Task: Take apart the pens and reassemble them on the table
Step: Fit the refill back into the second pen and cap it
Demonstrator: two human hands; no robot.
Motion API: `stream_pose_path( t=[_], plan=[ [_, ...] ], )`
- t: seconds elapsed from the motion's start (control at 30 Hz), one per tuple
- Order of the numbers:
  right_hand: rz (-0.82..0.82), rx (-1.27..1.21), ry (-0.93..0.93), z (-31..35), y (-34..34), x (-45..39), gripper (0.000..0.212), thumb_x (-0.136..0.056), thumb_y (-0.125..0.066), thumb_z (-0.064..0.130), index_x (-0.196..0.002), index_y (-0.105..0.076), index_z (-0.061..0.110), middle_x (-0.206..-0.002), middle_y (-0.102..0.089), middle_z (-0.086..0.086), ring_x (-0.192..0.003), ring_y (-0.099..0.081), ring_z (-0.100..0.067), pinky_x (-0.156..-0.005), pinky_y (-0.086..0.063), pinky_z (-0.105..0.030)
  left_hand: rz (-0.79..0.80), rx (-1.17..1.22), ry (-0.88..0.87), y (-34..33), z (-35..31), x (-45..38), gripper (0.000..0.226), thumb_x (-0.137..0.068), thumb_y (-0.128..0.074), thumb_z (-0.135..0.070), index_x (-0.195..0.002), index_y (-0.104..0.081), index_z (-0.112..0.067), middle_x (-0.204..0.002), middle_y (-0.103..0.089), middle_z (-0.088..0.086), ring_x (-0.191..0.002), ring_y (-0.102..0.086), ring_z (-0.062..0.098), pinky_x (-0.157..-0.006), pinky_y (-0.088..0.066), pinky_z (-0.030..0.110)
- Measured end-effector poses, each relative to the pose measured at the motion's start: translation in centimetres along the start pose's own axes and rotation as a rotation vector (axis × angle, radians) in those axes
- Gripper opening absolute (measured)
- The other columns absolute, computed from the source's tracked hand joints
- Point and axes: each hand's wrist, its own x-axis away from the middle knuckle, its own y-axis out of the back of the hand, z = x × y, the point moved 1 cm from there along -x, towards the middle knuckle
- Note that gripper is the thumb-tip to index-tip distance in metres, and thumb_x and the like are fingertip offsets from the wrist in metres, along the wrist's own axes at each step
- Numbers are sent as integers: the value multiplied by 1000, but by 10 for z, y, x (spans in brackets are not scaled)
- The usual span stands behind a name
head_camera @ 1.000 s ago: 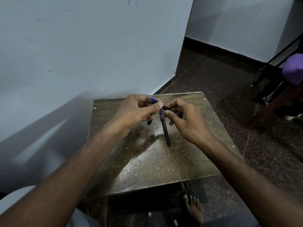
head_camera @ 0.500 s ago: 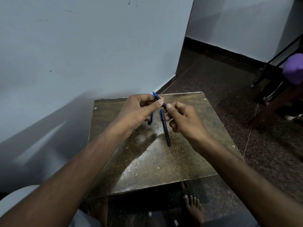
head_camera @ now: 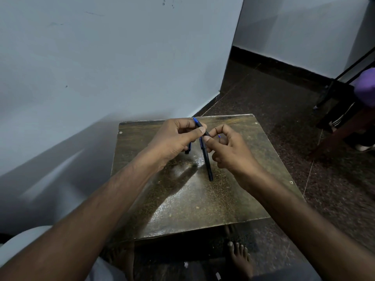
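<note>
My left hand (head_camera: 176,136) grips a dark pen barrel (head_camera: 199,124) with a blue end, holding it tilted above the small brown table (head_camera: 203,199). My right hand (head_camera: 229,151) pinches the barrel's near end between thumb and forefinger; a small blue piece (head_camera: 218,136) shows between its fingers. A second dark pen (head_camera: 207,161) with a blue clip lies on the table below both hands. Another dark, blue-marked pen part (head_camera: 187,150) pokes out under my left hand; most of it is hidden.
A pale wall stands close on the left and behind the table. Dark speckled floor spreads to the right, with a wooden chair leg (head_camera: 341,134), a purple object (head_camera: 365,86) and a shoe. My bare feet (head_camera: 239,258) rest under the table's near edge.
The pen barrel in my left hand has tilted up and lifted slightly. My right hand has shifted its fingers along the barrel's near end; the pen on the table has not moved.
</note>
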Motion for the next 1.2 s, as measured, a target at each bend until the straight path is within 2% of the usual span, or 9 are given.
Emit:
stream_pose_path(
  t=[0.07,0.33,0.5,0.57,0.7,0.87,0.93,1.07,1.2],
  plan=[
    [0,8,2,0,-1,2,15,-107,-68,25,-112,-63,11,-83,-69,-7,-51,-50,-6,-45,-37,-20,-19,0,11,-1,-1,2,15,-96,-82,-38,-105,-88,-27,-106,-84,6,-84,-67,2,-64,-51,21],
    [45,-50,-24,-2,-2,3,20,-113,-58,30,-97,-67,23,-79,-63,0,-53,-47,-4,-48,-37,-18,-80,-12,-9,-1,-1,5,19,-95,-82,-43,-100,-88,-26,-110,-83,7,-84,-66,2,-67,-51,21],
    [-2,-20,40,-5,-2,2,19,-104,-72,36,-110,-67,19,-73,-62,6,-49,-48,2,-53,-37,-21,-103,91,9,-5,-1,3,17,-92,-84,-43,-101,-89,-29,-101,-83,9,-81,-66,0,-67,-51,21],
    [-10,-20,47,-6,-3,2,13,-108,-67,32,-107,-67,19,-76,-66,0,-52,-48,-2,-53,-38,-24,-110,113,1,-5,0,2,12,-92,-85,-40,-97,-89,-30,-93,-79,4,-70,-61,-4,-64,-49,19],
    [7,-80,-14,-7,-6,0,38,-116,-49,38,-101,-75,16,-75,-65,1,-52,-48,-6,-51,-37,-20,-49,126,-25,-4,1,1,13,-97,-82,-27,-109,-88,-27,-98,-86,-10,-70,-66,-16,-60,-49,6],
    [-1,-73,16,-6,-4,-1,25,-106,-70,36,-109,-69,12,-77,-67,1,-51,-51,0,-50,-40,-21,-71,94,-29,-3,-1,0,16,-99,-80,-26,-113,-87,-22,-108,-86,-14,-75,-68,-17,-61,-48,4],
    [9,-29,25,-6,-3,0,15,-108,-67,31,-105,-68,16,-80,-68,-1,-51,-51,0,-51,-40,-20,-67,97,-23,-2,-1,1,17,-100,-79,-26,-115,-87,-23,-109,-86,-10,-71,-65,-16,-61,-48,5],
    [8,-57,-7,-6,-6,1,36,-116,-50,35,-109,-75,11,-79,-69,1,-54,-51,-7,-51,-40,-19,-53,88,-29,-3,-1,1,18,-102,-77,-25,-118,-86,-23,-96,-84,-14,-70,-65,-17,-60,-48,4],
    [-21,-53,33,-4,-6,2,24,-109,-65,31,-115,-68,8,-79,-72,-3,-53,-51,-6,-51,-41,-21,-34,102,-32,-4,-3,2,18,-103,-75,-22,-118,-85,-20,-98,-85,-16,-73,-67,-15,-61,-49,3]
  ],
)
